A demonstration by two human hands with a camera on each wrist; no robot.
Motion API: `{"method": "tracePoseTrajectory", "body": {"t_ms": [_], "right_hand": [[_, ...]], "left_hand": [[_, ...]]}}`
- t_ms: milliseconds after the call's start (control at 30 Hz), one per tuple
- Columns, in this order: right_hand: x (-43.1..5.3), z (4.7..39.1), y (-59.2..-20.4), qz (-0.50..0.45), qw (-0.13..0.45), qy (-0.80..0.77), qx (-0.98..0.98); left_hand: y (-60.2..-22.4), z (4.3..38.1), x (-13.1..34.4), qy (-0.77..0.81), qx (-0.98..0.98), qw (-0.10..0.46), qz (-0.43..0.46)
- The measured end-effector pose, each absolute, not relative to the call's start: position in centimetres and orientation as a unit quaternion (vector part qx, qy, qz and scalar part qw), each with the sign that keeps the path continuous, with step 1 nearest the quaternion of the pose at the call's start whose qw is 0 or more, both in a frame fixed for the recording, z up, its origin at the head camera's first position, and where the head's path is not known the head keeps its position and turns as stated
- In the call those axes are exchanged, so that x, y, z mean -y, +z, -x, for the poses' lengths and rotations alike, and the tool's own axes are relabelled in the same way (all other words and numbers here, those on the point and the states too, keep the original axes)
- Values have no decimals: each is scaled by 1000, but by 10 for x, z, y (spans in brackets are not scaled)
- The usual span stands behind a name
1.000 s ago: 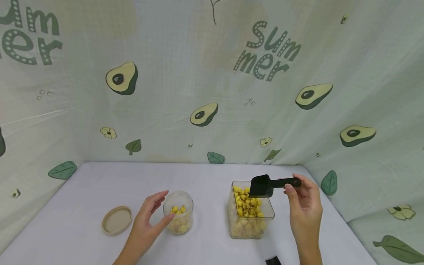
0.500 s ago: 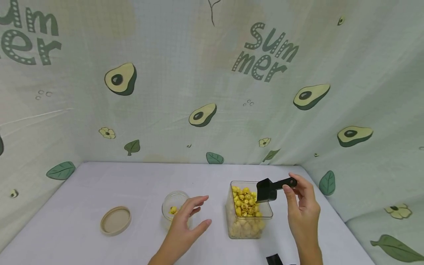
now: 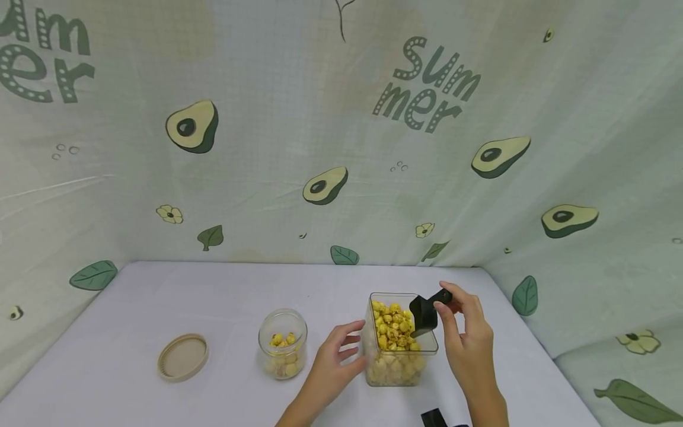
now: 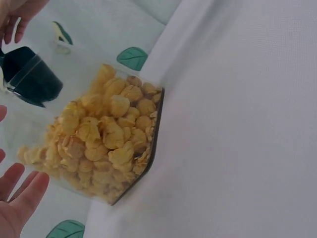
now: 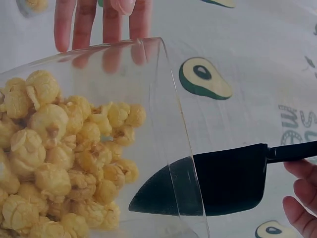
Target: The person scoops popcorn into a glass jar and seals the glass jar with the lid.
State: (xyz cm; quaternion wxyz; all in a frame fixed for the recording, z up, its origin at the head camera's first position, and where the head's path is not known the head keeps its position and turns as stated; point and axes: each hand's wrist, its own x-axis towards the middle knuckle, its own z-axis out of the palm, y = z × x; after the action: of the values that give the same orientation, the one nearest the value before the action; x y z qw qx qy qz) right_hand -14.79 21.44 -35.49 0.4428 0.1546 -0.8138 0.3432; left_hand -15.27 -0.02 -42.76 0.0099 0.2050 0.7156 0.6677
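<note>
Printed cloth hangs behind a white table. Far left on the table: round beige lid, lying flat, apart from the rest. Next, an open clear jar, upright, a little popcorn inside. Left hand between jar and box, nearer the box; fingers spread, thumb apart from them, nothing held. Its fingertips are just beside the box's left wall; contact cannot be told. Clear square box, upright and open, holds a larger heap of popcorn. Black scoop is tilted at the box's right side, its tip inside the opening; right wrist view shows a gap between tip and heap. At the bottom edge below the box, a dark object, cut off, not identifiable. Rightmost, right hand, thumb and fingers pinching the scoop's handle, which points up and right.
</note>
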Motion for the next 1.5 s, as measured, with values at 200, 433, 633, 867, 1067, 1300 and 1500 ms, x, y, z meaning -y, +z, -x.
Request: {"method": "tracePoseTrajectory", "body": {"t_ms": [200, 433, 633, 867, 1067, 1300, 1500], "right_hand": [[-214, 149, -356, -165, 442, 322, 821], [-214, 153, -359, -180, 445, 310, 821], [-212, 156, -361, -175, 423, 308, 834], [-207, 159, -365, -196, 431, 290, 832], [-204, 160, -365, -201, 418, 291, 837], [-202, 162, -369, -188, 420, 290, 839], [-204, 161, -369, -183, 436, 295, 831]], "left_hand": [[-435, 155, -10, 677, -712, 31, -183], [-432, 158, -16, 679, -713, 38, -174], [-431, 157, -16, 687, -707, 44, -162], [-430, 157, -14, 693, -701, 47, -161], [-430, 158, -13, 693, -699, 42, -171], [-430, 159, -15, 694, -698, 44, -172], [-430, 159, -16, 694, -696, 47, -177]]}}
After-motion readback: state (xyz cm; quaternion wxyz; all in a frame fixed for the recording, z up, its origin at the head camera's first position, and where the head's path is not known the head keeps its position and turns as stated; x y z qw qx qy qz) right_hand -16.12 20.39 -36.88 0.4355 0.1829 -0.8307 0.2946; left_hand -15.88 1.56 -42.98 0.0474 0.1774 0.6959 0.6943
